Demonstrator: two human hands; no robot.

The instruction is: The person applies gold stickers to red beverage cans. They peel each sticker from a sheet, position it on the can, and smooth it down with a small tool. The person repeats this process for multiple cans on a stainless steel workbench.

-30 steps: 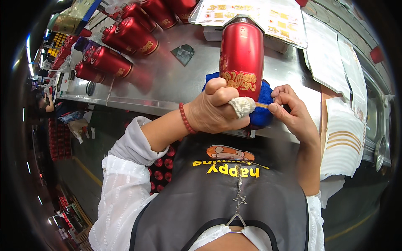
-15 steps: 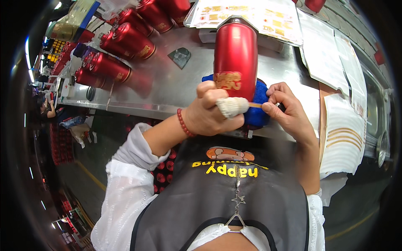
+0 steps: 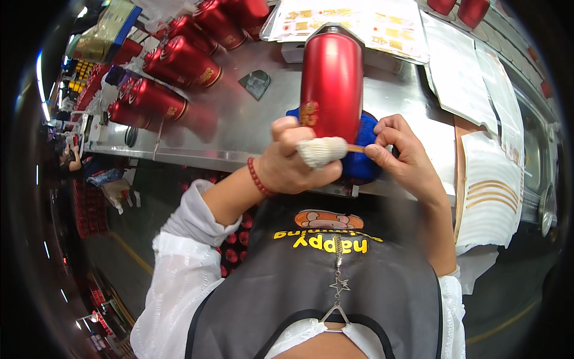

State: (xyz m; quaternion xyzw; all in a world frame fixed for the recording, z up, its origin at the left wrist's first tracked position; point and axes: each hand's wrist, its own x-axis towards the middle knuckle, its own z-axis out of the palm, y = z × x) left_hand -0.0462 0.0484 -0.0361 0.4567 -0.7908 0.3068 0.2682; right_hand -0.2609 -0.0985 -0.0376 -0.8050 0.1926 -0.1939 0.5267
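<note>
A shiny red bottle [image 3: 332, 84] with gold marks leans over a blue cloth [image 3: 366, 134], its dark grey neck pointing away from me. My left hand [image 3: 293, 152] is closed around its lower end, and a white ribbed cover [image 3: 321, 152] wraps one finger. Between thumb and fingers of my right hand [image 3: 397, 149] is pinched the free end of a thin gold strip [image 3: 356, 148]. The strip runs toward the bottle's base; its other end is hidden behind the covered finger. The underside of the bottle is out of sight.
Several red bottles [image 3: 185, 63] lie on the metal table [image 3: 263, 119] at left, near a dark flat piece [image 3: 256, 84]. Printed sheets [image 3: 353, 24] are behind my bottle. A white sheet with curved gold strips [image 3: 490, 191] lies at right. More red bottles [image 3: 473, 12] stand far right.
The bottle has turned in my left hand, its gold marks shifting to the left side. Both hands have moved slightly left. Another red bottle has come into view at the far right.
</note>
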